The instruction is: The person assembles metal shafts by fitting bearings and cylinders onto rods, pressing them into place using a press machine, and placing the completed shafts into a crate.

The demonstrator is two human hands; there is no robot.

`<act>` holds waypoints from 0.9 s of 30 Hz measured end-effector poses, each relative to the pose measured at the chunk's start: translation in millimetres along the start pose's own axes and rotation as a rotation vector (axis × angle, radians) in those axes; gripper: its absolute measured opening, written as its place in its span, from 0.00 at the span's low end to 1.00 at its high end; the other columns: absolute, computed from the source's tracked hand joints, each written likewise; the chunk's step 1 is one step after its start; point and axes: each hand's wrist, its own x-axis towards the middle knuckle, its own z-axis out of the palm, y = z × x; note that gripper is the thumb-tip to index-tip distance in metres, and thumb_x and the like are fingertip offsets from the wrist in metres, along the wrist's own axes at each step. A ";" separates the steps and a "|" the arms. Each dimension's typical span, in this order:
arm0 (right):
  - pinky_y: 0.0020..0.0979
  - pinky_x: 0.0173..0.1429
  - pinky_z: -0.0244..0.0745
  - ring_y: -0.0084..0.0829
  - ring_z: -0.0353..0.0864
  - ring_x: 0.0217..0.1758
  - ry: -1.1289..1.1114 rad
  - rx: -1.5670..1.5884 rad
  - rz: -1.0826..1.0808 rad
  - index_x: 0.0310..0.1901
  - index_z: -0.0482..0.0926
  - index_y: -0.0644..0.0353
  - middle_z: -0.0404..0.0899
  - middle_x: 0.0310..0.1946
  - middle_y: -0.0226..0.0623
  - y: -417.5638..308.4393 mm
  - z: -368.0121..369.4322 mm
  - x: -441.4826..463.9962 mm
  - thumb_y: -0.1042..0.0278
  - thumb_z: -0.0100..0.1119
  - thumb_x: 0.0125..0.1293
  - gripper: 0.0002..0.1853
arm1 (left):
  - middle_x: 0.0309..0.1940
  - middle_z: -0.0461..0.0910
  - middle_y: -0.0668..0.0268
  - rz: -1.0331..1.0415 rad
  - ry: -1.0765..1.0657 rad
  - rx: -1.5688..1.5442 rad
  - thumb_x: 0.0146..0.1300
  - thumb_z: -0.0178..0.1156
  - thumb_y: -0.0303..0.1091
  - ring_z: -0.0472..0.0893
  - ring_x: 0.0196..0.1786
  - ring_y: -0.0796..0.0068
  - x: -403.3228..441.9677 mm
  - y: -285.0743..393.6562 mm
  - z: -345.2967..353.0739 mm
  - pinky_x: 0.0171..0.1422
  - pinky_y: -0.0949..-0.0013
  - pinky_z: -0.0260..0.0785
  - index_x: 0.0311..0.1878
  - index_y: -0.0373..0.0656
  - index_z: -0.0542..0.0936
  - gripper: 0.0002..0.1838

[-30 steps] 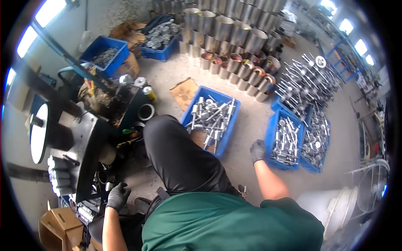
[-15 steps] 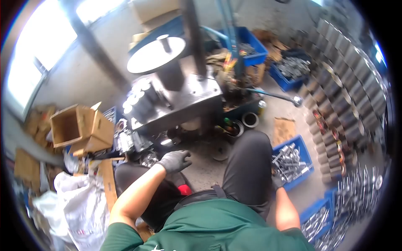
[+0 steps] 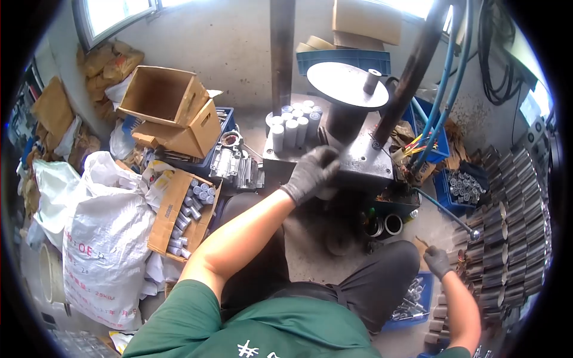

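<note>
My left hand point(image 3: 313, 172), in a dark grey glove, is raised at the front edge of the metal press table point(image 3: 370, 164). Its fingers are curled, and whatever may be inside them is hidden. Behind it, several silver cylinders point(image 3: 290, 132) stand upright on the table, beside a round steel plate point(image 3: 334, 80) with a short sleeve point(image 3: 371, 82) on it. My right hand point(image 3: 439, 261), also gloved, is above the floor to the right of my knee, close to a brown cardboard piece point(image 3: 421, 246). Its fingers look bent; I cannot make out anything in them.
A blue bin of metal rods point(image 3: 412, 301) lies below my right hand. Stacked metal tubes point(image 3: 507, 238) line the right side, near a lever with a ball end point(image 3: 474, 234). At left are a carton of cylinders point(image 3: 168, 218), a white sack point(image 3: 98, 238) and an open cardboard box point(image 3: 164, 98).
The view has swung left. My left hand has risen from beside my thigh to the press table. My right hand has come up out of the bin of rods.
</note>
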 end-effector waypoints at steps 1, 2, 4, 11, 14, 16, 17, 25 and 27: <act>0.46 0.55 0.85 0.52 0.90 0.47 -0.011 -0.109 -0.093 0.45 0.88 0.62 0.90 0.42 0.54 -20.0 -24.5 12.4 0.61 0.66 0.66 0.14 | 0.50 0.88 0.55 0.006 0.136 -0.130 0.73 0.71 0.41 0.87 0.53 0.65 15.2 2.7 -2.7 0.60 0.62 0.80 0.60 0.37 0.82 0.21; 0.48 0.56 0.84 0.55 0.89 0.48 -0.025 -0.218 -0.189 0.44 0.88 0.61 0.89 0.42 0.54 -39.0 -44.8 26.2 0.61 0.66 0.66 0.13 | 0.48 0.89 0.56 0.013 0.240 -0.110 0.73 0.71 0.41 0.86 0.51 0.67 33.4 -3.9 -7.0 0.58 0.62 0.80 0.59 0.37 0.82 0.20; 0.52 0.55 0.83 0.57 0.88 0.46 0.038 -0.317 -0.363 0.43 0.87 0.60 0.88 0.40 0.54 -91.0 -72.0 50.9 0.61 0.65 0.65 0.12 | 0.50 0.86 0.57 0.066 0.548 -0.032 0.70 0.71 0.32 0.85 0.53 0.63 63.9 4.3 -24.8 0.60 0.60 0.78 0.60 0.38 0.81 0.18; 0.47 0.55 0.82 0.56 0.87 0.49 -0.156 0.062 -0.695 0.51 0.84 0.64 0.86 0.44 0.54 -296.0 -72.7 83.6 0.61 0.69 0.67 0.17 | 0.71 0.70 0.49 -0.400 0.908 0.038 0.56 0.82 0.44 0.72 0.72 0.47 75.5 -63.3 -66.4 0.79 0.50 0.66 0.73 0.42 0.73 0.44; 0.45 0.57 0.82 0.55 0.87 0.51 -0.205 0.267 -0.780 0.54 0.84 0.64 0.86 0.46 0.54 -338.6 -45.4 100.3 0.61 0.70 0.68 0.18 | 0.68 0.75 0.47 -0.548 0.768 0.148 0.56 0.83 0.37 0.75 0.71 0.51 69.3 -70.3 -70.9 0.79 0.53 0.67 0.75 0.38 0.70 0.45; 0.44 0.58 0.82 0.54 0.87 0.53 -0.262 0.474 -0.703 0.55 0.84 0.65 0.86 0.47 0.53 -348.4 -18.2 111.3 0.63 0.69 0.69 0.19 | 0.68 0.75 0.46 -0.499 0.750 0.285 0.55 0.82 0.35 0.76 0.71 0.52 61.5 -72.2 -71.6 0.78 0.53 0.68 0.75 0.37 0.70 0.45; 0.43 0.60 0.82 0.51 0.87 0.54 -0.263 0.530 -0.678 0.56 0.84 0.66 0.87 0.48 0.52 -349.5 -5.4 114.6 0.63 0.69 0.69 0.19 | 0.66 0.76 0.48 -0.589 0.757 0.148 0.58 0.77 0.30 0.76 0.70 0.54 60.2 -70.7 -71.1 0.77 0.55 0.69 0.74 0.37 0.69 0.42; 0.45 0.61 0.82 0.53 0.87 0.56 -0.467 0.256 -0.809 0.57 0.84 0.62 0.87 0.51 0.52 -329.8 35.2 131.9 0.56 0.69 0.70 0.21 | 0.63 0.75 0.53 -0.727 0.948 -0.715 0.69 0.67 0.37 0.78 0.60 0.55 52.0 -102.5 -68.7 0.50 0.45 0.80 0.74 0.51 0.70 0.32; 0.46 0.61 0.82 0.54 0.86 0.56 -0.419 0.242 -0.843 0.57 0.84 0.63 0.86 0.51 0.52 -338.3 31.0 132.1 0.56 0.68 0.70 0.21 | 0.63 0.76 0.53 -0.819 0.922 -0.679 0.68 0.69 0.38 0.78 0.59 0.55 52.2 -87.4 -65.3 0.50 0.46 0.80 0.75 0.51 0.69 0.34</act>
